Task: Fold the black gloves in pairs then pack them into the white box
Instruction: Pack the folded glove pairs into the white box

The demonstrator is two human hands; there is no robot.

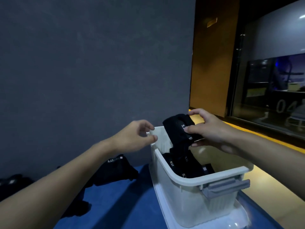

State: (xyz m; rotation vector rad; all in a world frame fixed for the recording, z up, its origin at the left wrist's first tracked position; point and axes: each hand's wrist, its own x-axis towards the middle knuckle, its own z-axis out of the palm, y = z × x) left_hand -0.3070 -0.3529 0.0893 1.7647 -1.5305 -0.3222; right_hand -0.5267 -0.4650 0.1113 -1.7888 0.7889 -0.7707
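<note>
A white box (175,176) with a grey latch stands on the blue table at the lower right. Several folded black gloves (184,164) lie inside it. My right hand (212,129) grips a folded pair of black gloves (177,128) above the box's far end. My left hand (135,136) hovers at the box's far left corner with its fingers loosely curled and nothing in them. Loose black gloves (115,171) lie on the table to the left of the box, partly hidden by my left forearm.
A grey wall rises right behind the blue table (125,204). The box stands on its clear lid (237,215). More black gloves (14,180) lie at the far left. A glass partition (272,80) and a yellow ledge are at the right.
</note>
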